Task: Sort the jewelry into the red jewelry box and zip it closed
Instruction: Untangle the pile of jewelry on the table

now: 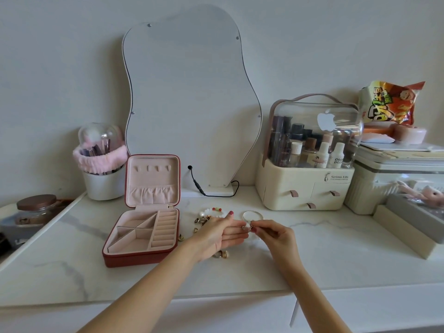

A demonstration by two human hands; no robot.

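The right hand (274, 236) pinches a small ring (251, 227) at its fingertips. The left hand (222, 233), fingers straight, lies flat beside it. The red jewelry box (144, 236) stands unzipped left of the left hand; a silver bangle (252, 215) lies just beyond the right hand.

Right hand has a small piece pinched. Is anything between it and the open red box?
Yes: the left hand lies flat, fingers straight, directly between the right hand and the red box. Loose jewelry also sits on the counter there. The box's tray looks empty and its lid stands open.
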